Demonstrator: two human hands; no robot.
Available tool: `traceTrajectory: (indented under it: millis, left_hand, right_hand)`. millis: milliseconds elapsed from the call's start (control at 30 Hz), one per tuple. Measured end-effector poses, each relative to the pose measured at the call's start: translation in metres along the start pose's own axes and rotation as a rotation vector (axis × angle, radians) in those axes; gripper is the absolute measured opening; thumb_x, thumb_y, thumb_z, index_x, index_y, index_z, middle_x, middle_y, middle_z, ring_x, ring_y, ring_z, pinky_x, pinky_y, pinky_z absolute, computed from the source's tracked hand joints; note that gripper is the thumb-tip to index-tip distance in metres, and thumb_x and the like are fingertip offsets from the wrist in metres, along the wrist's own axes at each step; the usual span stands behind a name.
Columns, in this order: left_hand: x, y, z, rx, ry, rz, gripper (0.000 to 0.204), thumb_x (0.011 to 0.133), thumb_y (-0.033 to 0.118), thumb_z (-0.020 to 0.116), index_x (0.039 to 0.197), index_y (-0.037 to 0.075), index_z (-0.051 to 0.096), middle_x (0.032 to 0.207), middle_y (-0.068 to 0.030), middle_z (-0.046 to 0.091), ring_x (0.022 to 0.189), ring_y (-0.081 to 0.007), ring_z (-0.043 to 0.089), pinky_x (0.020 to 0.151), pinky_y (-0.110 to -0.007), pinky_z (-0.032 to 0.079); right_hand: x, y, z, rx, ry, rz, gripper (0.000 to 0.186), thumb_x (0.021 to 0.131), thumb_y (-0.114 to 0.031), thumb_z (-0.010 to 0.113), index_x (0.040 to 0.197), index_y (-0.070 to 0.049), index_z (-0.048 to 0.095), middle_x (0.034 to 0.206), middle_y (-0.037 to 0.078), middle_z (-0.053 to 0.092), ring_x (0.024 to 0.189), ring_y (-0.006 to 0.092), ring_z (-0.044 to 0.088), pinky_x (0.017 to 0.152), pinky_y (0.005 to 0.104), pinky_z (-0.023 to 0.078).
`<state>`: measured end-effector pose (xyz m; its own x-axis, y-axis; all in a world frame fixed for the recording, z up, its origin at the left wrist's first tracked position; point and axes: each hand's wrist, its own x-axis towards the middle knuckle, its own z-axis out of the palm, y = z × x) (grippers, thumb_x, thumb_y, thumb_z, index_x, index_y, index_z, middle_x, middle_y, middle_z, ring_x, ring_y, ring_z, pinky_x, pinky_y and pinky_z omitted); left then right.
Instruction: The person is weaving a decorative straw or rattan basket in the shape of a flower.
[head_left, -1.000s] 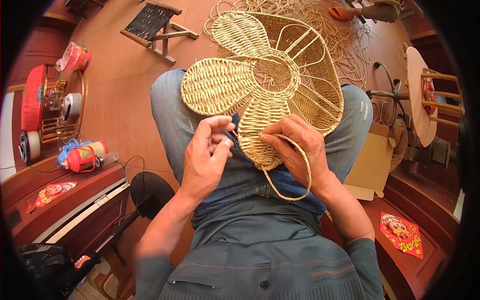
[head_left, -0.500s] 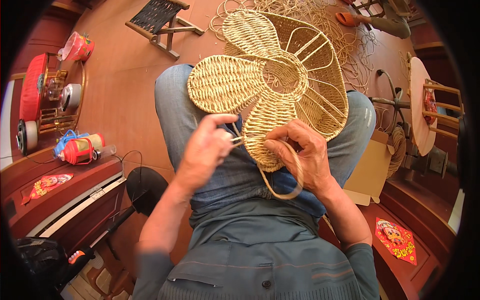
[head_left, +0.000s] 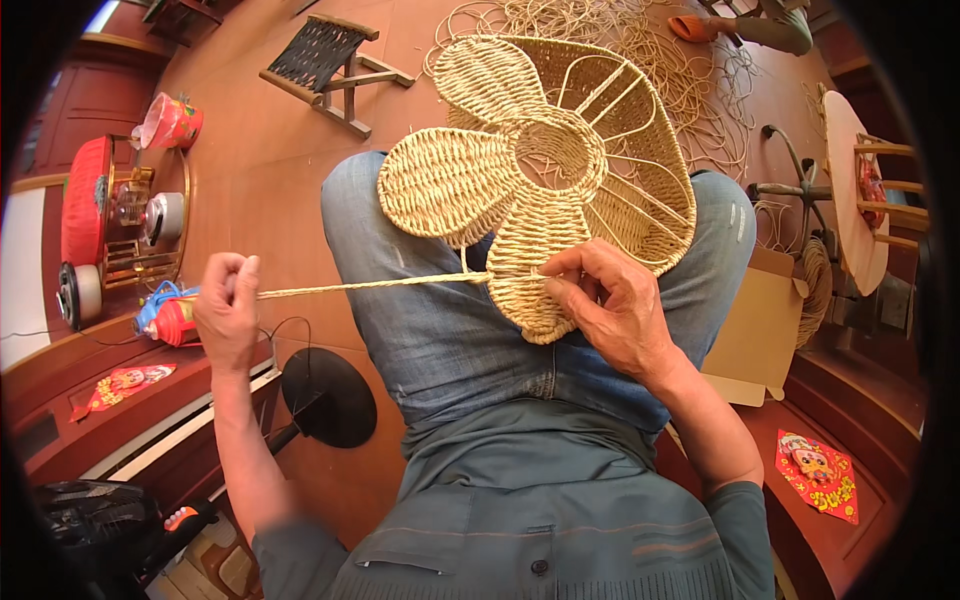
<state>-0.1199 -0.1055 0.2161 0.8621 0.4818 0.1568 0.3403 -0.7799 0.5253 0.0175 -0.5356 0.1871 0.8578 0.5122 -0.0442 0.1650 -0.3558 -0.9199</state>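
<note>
A woven straw basket (head_left: 640,225) rests between my knees, its side shaped like a flower round a ring-edged hole. Three petals are filled with weave; toward the right, bare wire loops and spokes show. My left hand (head_left: 230,305) is closed on a twisted straw cord (head_left: 375,285), off to the left of my knee. The cord runs straight and taut from there to the edge of the lowest petal (head_left: 535,260). On that petal, my right hand (head_left: 610,305) pinches at the weave with thumb and fingers, where the cord crosses it.
Loose cord (head_left: 700,95) lies tangled on the floor beyond the basket. A folding stool (head_left: 320,60) with a black woven seat stands far left. Near my right knee are a cardboard box (head_left: 755,330) and a coil of cord (head_left: 817,300). Another person's foot in an orange shoe (head_left: 692,28) shows far right.
My left hand has moved out to the left, drawing the cord straight. The slack loop that hung below my right hand is gone. My right hand stays at the lowest petal.
</note>
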Motion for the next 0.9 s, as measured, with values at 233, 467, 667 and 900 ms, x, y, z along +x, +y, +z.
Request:
traceTrajectory:
  millis: [233,467,667,900]
  left_hand:
    - [-0.018,-0.016,0.001,-0.261,-0.191,-0.100,0.029,0.112,0.031,0.067,0.095,0.007,0.064,0.071,-0.0034,0.051,0.064,-0.0128,0.049,0.063,-0.034,0.045]
    - [-0.034,0.014,-0.008,-1.282,-0.121,-0.370,0.015,0.116,0.021,0.059,0.122,0.007,0.058,0.066,0.0075,0.031,0.059,-0.0054,0.030,0.053,-0.022,0.031]
    - [-0.040,0.073,-0.044,-1.223,-0.172,-0.317,0.011,0.116,0.016,0.058,0.122,0.007,0.057,0.067,0.0101,0.029,0.053,-0.0012,0.022,0.046,-0.021,0.018]
    - [-0.038,0.095,-0.054,-1.181,-0.170,-0.346,0.009,0.115,0.015,0.060,0.120,0.007,0.059,0.068,0.0110,0.028,0.054,0.0002,0.021,0.046,-0.021,0.017]
  right_hand:
    - [-0.003,0.003,-0.002,-0.029,0.047,-0.025,0.013,0.094,-0.003,0.077,0.107,-0.003,0.075,0.085,0.005,0.063,0.064,0.0148,0.059,0.060,0.0300,0.049]
    - [0.005,-0.012,0.023,-0.379,0.066,-0.398,0.025,0.088,-0.015,0.080,0.112,-0.011,0.073,0.103,0.006,0.066,0.098,0.0283,0.064,0.087,0.0421,0.050]
    - [0.019,-0.025,0.045,-0.545,-0.058,-0.402,0.026,0.087,-0.016,0.079,0.111,-0.012,0.071,0.105,0.008,0.061,0.097,0.0295,0.062,0.090,0.0462,0.048]
    - [0.020,-0.014,0.062,-0.554,0.063,-0.510,0.014,0.089,-0.011,0.073,0.093,-0.008,0.060,0.097,0.009,0.056,0.086,0.0263,0.062,0.078,0.0403,0.050]
